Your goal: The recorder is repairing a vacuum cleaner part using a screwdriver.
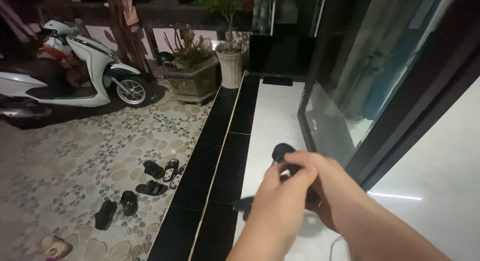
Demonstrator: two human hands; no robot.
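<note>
Outside, it is dark, and a yard of pebble-pattern floor tiles (85, 156) spreads on the left. At the far left a white scooter with a black seat (70, 73) is parked. Near it, pairs of dark sandals (150, 178) lie on the tiles. Next come a square stone planter with a small tree (192, 76) and a tall pale ribbed pot (231, 63). A shiny black step (220, 156) runs beside a white tiled porch floor (272, 126). Low in the middle, the left hand (282, 196) and the right hand (320, 183) are pressed close together. Both close their fingers around a small black object with a round top (282, 153), held above the porch floor. I cannot tell what it is. On the right stands a big glass sliding door with a dark frame (380, 81).
</note>
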